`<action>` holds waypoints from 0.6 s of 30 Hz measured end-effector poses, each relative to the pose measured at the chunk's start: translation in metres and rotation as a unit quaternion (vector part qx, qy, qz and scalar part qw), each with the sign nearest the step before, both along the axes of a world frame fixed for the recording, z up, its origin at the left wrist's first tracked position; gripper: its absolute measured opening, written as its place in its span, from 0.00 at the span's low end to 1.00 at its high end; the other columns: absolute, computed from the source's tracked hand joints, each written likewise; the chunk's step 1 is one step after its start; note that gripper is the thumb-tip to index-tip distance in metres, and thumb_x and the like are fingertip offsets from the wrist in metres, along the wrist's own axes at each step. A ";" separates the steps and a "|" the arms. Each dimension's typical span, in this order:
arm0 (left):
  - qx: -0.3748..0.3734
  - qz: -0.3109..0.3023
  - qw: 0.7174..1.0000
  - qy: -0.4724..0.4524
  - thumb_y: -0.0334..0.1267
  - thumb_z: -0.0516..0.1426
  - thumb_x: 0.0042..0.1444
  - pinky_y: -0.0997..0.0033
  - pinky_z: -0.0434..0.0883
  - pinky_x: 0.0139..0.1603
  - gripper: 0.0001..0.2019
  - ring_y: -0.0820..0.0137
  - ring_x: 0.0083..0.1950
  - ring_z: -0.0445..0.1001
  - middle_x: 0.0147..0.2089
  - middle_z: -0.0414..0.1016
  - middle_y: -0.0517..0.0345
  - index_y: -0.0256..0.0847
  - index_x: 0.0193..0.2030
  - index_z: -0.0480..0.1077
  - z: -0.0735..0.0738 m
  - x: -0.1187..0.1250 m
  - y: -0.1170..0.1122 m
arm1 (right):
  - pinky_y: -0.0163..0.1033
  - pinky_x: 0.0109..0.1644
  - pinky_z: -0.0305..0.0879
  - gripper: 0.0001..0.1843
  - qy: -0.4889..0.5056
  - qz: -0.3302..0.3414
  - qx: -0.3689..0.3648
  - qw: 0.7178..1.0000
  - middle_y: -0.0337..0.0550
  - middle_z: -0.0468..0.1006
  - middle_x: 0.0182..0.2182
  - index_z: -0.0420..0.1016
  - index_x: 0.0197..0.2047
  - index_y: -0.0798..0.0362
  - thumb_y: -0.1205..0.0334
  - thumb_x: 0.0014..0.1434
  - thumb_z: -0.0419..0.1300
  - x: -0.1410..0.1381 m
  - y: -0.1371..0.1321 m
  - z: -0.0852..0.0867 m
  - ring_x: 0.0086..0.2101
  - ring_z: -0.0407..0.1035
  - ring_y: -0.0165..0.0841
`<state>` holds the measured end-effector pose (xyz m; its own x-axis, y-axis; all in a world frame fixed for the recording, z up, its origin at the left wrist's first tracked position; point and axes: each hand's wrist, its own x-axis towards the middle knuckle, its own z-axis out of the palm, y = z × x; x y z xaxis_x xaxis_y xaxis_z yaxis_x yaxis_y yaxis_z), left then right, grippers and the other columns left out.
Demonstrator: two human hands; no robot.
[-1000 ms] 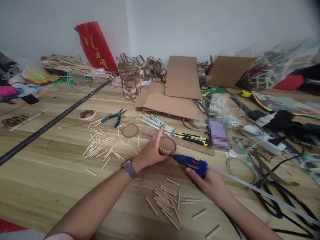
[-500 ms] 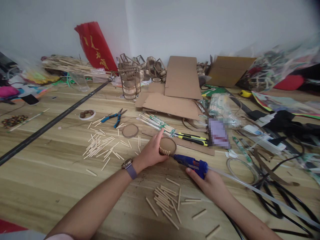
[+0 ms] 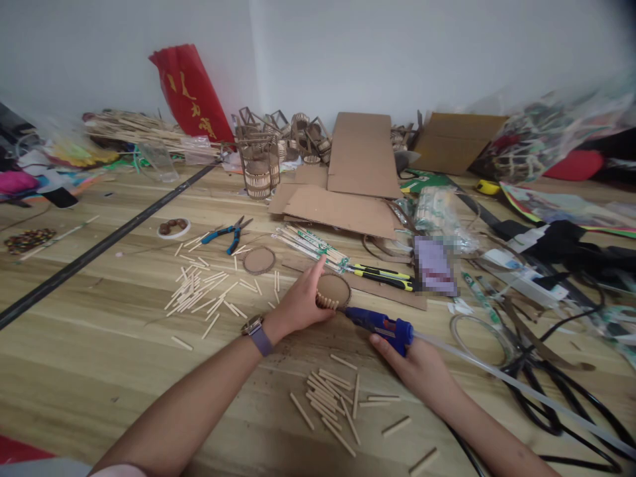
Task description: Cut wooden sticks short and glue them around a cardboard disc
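My left hand (image 3: 301, 299), with a watch at the wrist, grips a round cardboard disc (image 3: 334, 289) by its near left side. Short wooden sticks line part of that disc's near edge. In my right hand (image 3: 417, 364) is a blue hot glue gun (image 3: 380, 326), its nozzle pointing left at the disc's near right edge, close to the last stick. A long clear glue stick (image 3: 467, 358) runs out of the gun's back. Cut wooden sticks (image 3: 325, 397) lie loose on the table below my hands, and a larger scatter of sticks (image 3: 196, 291) lies to the left.
Blue-handled pliers (image 3: 223, 233) and a second cardboard disc (image 3: 259, 260) lie beyond the left sticks. Two yellow-black utility knives (image 3: 382, 275) sit behind the held disc. Cardboard sheets (image 3: 342, 209) and small stick buckets (image 3: 258, 175) stand farther back. Black cables (image 3: 541, 397) coil at right.
Hardly anything differs. Both hands keep their places, with the glue gun's nozzle still at the disc's edge.
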<state>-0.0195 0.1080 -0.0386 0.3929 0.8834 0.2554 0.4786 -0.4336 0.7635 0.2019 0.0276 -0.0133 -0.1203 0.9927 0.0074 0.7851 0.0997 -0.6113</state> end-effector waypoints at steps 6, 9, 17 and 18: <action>-0.003 -0.002 1.000 -0.005 0.31 0.66 0.41 0.54 0.62 0.61 0.55 0.54 0.62 0.62 0.62 0.60 0.41 0.40 0.71 0.37 0.000 0.000 0.000 | 0.44 0.38 0.72 0.25 0.000 0.002 -0.004 1.000 0.49 0.84 0.32 0.79 0.39 0.51 0.44 0.57 0.48 0.000 0.000 0.002 0.34 0.77 0.46; -0.002 -0.001 1.000 -0.009 0.31 0.66 0.41 0.55 0.62 0.61 0.55 0.54 0.61 0.63 0.61 0.61 0.41 0.40 0.71 0.37 -0.002 0.000 0.000 | 0.43 0.38 0.72 0.23 0.002 0.002 0.002 1.000 0.47 0.84 0.31 0.79 0.39 0.50 0.45 0.57 0.49 0.000 0.000 0.001 0.33 0.77 0.44; -0.001 0.001 1.000 0.005 0.32 0.66 0.40 0.56 0.62 0.62 0.55 0.54 0.62 0.63 0.61 0.61 0.39 0.35 0.71 0.38 0.000 0.000 0.000 | 0.41 0.38 0.72 0.24 -0.005 0.004 0.008 1.000 0.47 0.83 0.31 0.79 0.39 0.50 0.44 0.57 0.48 0.001 0.001 -0.003 0.34 0.78 0.44; -0.002 0.002 1.000 0.005 0.32 0.66 0.40 0.56 0.62 0.62 0.55 0.53 0.62 0.62 0.61 0.61 0.39 0.35 0.71 0.38 0.001 0.000 0.000 | 0.41 0.37 0.72 0.24 -0.003 0.002 0.009 1.000 0.46 0.83 0.30 0.79 0.38 0.49 0.44 0.57 0.48 0.001 0.001 -0.002 0.33 0.78 0.44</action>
<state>-0.0199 0.1078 -0.0378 0.3925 0.8856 0.2481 0.4872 -0.4290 0.7607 0.2027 0.0283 -0.0157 -0.1251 0.9918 0.0246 0.7882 0.1144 -0.6047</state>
